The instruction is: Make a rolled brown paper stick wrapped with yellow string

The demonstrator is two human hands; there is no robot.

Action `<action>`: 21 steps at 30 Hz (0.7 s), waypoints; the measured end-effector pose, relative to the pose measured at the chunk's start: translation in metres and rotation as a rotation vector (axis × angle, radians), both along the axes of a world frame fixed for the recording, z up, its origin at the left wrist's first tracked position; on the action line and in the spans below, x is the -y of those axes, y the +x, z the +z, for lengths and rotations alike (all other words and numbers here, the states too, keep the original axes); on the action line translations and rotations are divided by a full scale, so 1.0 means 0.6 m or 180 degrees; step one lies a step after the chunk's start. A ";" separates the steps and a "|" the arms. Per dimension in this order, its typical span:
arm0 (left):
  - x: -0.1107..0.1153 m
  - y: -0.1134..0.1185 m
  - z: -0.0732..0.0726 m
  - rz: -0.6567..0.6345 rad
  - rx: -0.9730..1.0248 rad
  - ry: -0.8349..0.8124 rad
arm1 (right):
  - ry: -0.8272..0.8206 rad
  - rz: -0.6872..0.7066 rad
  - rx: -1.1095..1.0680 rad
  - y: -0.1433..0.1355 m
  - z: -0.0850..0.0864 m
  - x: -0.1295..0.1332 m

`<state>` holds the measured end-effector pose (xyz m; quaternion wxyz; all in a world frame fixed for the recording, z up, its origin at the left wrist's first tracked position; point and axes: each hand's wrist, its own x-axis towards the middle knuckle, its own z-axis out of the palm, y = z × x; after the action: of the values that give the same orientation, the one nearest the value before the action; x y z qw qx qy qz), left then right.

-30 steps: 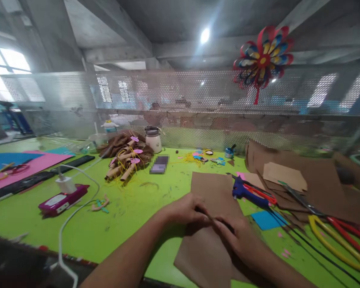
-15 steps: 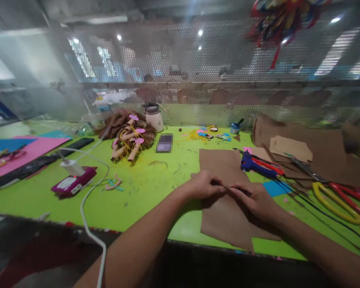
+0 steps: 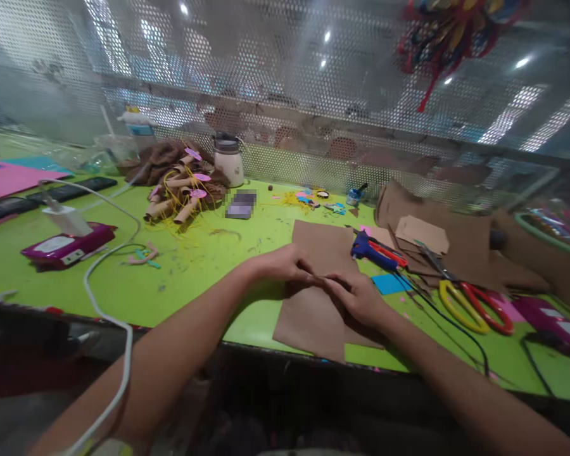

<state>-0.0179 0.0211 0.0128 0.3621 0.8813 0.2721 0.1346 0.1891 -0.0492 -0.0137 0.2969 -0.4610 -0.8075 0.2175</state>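
Brown sheet material [image 3: 316, 323] lies on the green table near its front edge. Over its middle, my left hand [image 3: 289, 265] is closed, pinching a small fold or piece of the brown material. Facing it, my right hand [image 3: 358, 294] pinches the same brown bit, and the fingertips of both hands nearly meet. Just right of the sheet rests a blue glue gun [image 3: 377, 253] beside red-handled cutters [image 3: 393, 255]. A blue square [image 3: 390, 284] lies near my right hand.
Scissors with yellow and red handles [image 3: 463, 307] lie at the right, before stacked brown sheets [image 3: 465, 234]. Brown rolls with yellow strings [image 3: 190, 206] sit back left near a flask [image 3: 228, 166]. A white cable [image 3: 92, 291] crosses the left, beside a purple power block [image 3: 71, 247].
The view has turned right and tilted, so the table things appear further left and a second purple block shows at the right. Both hands keep their pinch on the brown material.
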 end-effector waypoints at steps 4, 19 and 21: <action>-0.002 -0.002 0.007 -0.0107 -0.0203 -0.0001 | -0.0093 0.0020 0.0134 -0.001 0.010 0.004; -0.003 0.018 0.006 -0.0092 -0.0543 -0.0056 | 0.0541 -0.0001 0.0826 0.014 0.013 -0.002; -0.003 0.020 0.007 -0.0084 -0.0584 -0.0004 | 0.0566 0.0009 0.0825 0.016 0.012 -0.002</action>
<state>-0.0062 0.0231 0.0171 0.3379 0.8932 0.2927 0.0483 0.1988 -0.0478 -0.0065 0.2294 -0.4560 -0.8558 0.0842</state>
